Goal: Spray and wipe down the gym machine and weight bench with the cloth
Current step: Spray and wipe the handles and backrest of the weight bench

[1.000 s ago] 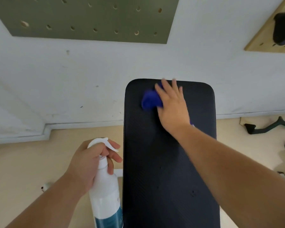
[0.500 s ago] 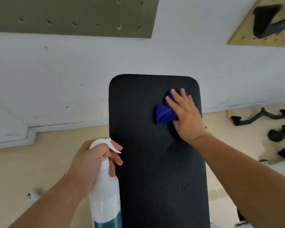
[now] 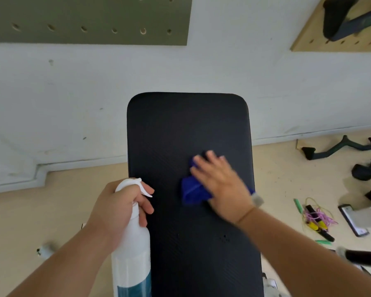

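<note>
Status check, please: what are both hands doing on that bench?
Left hand grips spray bottle. Right hand presses blue cloth flat on bench pad. Nothing blocking the pad.

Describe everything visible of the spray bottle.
The spray bottle is white plastic with a teal band low on its body and a white trigger head. It is held upright beside the left edge of the bench pad. The left hand grips its neck, fingers curled by the trigger. Its base is out of frame.

Bare forearms, bare left hand (image 3: 118,207), right hand (image 3: 221,185)
</note>
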